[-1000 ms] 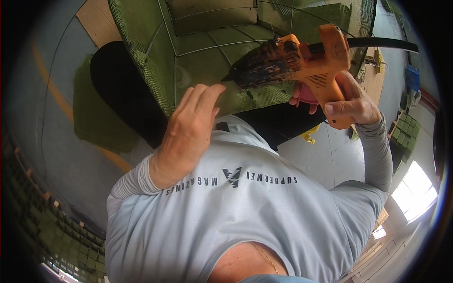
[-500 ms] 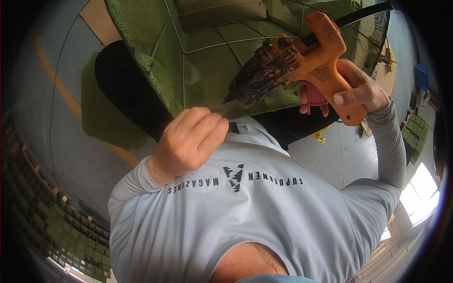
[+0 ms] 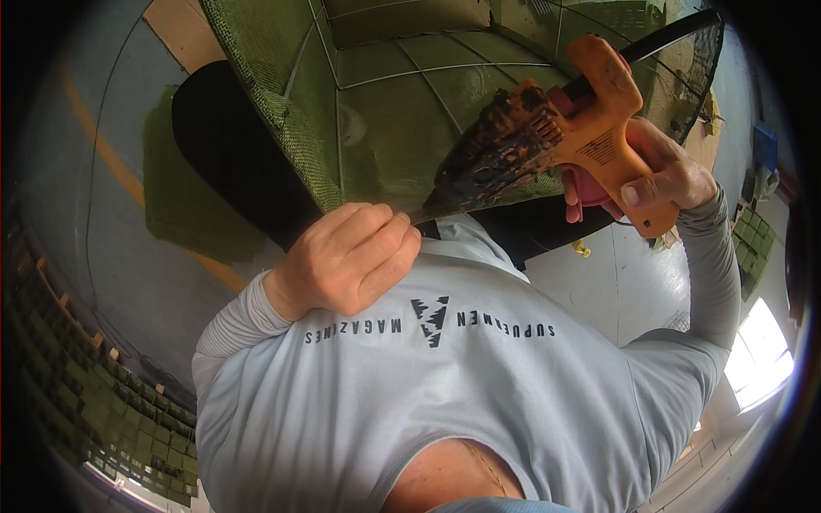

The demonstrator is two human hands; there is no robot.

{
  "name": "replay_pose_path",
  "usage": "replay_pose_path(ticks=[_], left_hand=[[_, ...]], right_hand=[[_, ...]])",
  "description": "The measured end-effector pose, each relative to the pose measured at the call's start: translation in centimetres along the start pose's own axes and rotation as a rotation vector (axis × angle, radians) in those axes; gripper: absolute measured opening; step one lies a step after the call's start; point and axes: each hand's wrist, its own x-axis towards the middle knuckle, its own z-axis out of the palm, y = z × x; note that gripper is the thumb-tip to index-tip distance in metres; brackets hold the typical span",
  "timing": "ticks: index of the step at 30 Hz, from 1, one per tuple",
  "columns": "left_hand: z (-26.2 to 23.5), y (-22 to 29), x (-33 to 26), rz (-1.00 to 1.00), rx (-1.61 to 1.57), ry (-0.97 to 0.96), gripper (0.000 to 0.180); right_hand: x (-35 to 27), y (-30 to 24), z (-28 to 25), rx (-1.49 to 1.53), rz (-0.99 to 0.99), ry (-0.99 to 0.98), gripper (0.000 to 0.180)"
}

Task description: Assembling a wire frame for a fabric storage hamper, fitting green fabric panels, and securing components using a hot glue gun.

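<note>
Grey workshop floor lies below the light, floppy green mesh panel (image 3: pixel 376 111), its near edge pinched by the closed left hand (image 3: pixel 346 256), while the right hand (image 3: pixel 658 184) grips an orange glue gun (image 3: pixel 547 145) above it.

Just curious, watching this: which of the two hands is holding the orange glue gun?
The right hand grips the orange glue gun by its handle. The left hand has no tool; it is curled at the lower edge of the green wire-framed piece.
</note>
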Motion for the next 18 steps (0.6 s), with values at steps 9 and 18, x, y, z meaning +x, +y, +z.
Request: replay_pose_path(ticks=[9,18], left_hand=[[0.3,-0.1,-0.3,0.007,0.010,0.002,0.020],[0.4,-0.1,-0.4,0.013,-0.017,-0.016,0.018]], right_hand=[[-0.5,0.8,-0.8,0.065,0.000,0.047,0.082],[1.1,1.0,0.1,0.247,-0.192,-0.103,0.084]])
